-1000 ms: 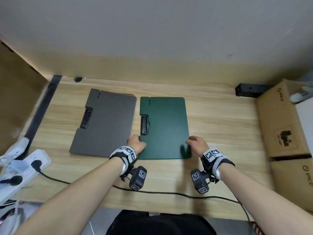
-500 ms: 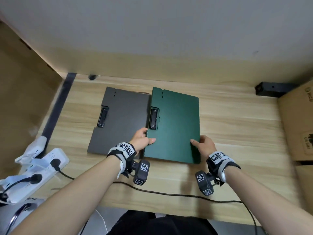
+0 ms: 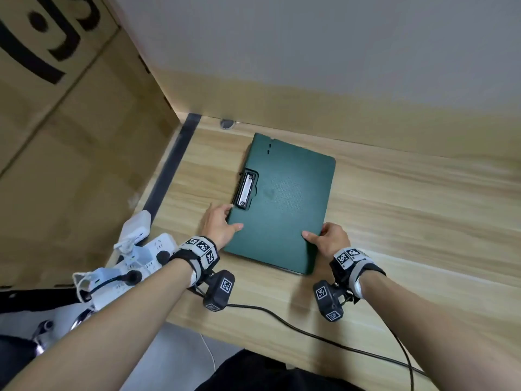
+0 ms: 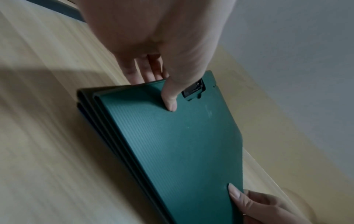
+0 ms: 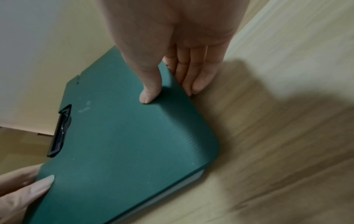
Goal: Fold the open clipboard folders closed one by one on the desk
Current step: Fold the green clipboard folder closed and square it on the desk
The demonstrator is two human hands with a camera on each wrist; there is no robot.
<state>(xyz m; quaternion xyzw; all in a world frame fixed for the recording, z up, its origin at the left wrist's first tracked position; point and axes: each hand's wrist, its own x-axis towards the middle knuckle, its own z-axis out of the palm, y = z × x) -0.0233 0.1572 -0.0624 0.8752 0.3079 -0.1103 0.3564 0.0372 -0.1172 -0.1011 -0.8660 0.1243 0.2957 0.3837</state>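
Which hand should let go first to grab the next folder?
Probably the left hand. It holds the green folder on the clip side, by open desk. The right hand pinches the near right corner and could steady the stack. No other open folder is in view.

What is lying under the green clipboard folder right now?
Under the green folder, darker folder edges show at its near end in the left wrist view. Everything else beneath is covered.
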